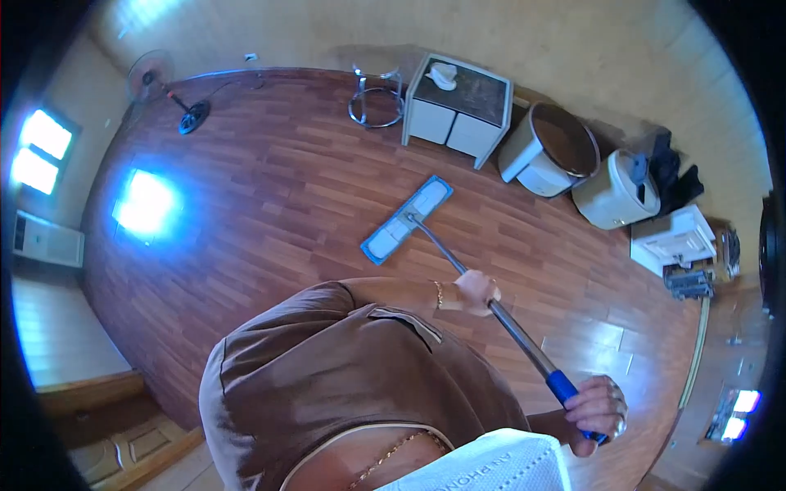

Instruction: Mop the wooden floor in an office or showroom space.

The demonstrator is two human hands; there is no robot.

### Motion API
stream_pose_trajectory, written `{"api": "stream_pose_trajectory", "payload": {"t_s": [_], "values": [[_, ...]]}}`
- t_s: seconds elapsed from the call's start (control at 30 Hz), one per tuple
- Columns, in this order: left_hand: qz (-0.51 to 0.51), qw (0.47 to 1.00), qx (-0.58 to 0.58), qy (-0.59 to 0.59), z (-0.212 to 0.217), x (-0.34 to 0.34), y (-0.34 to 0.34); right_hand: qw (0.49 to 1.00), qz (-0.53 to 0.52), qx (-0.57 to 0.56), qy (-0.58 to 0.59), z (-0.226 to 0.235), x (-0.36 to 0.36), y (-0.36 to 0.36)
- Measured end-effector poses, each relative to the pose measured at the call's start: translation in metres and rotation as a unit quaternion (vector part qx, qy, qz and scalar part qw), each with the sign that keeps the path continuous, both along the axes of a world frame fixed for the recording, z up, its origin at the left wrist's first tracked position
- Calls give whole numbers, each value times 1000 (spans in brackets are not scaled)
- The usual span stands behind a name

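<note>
A flat mop (pixel 458 263) runs slantwise across the middle of the view. Its long mop head (pixel 407 219), pale on top with a blue fringe, lies on the wooden floor ahead of me. My left hand (pixel 477 293), with a bracelet at the wrist, is wrapped round the metal pole partway down. Higher on the pole, my right hand (pixel 596 407) grips the blue handle end at the lower right. Both hands are closed on the same pole.
Along the far wall stand a round metal stool frame (pixel 377 102), a low cabinet (pixel 458 110) with a white item on top, a large bin (pixel 550 151) and a pale container (pixel 614 192). A white cabinet (pixel 675 241) is farther right. A standing fan (pixel 192 117) is at the far left.
</note>
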State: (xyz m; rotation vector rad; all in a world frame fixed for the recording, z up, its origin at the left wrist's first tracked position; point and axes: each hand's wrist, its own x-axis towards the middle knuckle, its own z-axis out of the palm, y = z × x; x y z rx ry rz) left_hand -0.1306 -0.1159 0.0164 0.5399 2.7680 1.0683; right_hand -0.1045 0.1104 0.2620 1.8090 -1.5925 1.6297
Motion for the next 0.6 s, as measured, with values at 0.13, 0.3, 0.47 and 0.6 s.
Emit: {"api": "stream_pose_trajectory", "payload": {"t_s": [0.13, 0.3, 0.47, 0.6], "values": [[85, 995, 10, 58, -19, 14, -87, 994, 102, -11, -48, -28, -17, -76], [157, 987, 6, 40, -39, 35, -207, 973, 135, -25, -188, -55, 5, -193], [237, 971, -16, -24, -45, 43, -305, 954, 66, -5, -291, -66, 27, -292], [294, 956, -16, 4, -72, 55, -381, 959, 73, 100, -254, -75, 24, -356]]}}
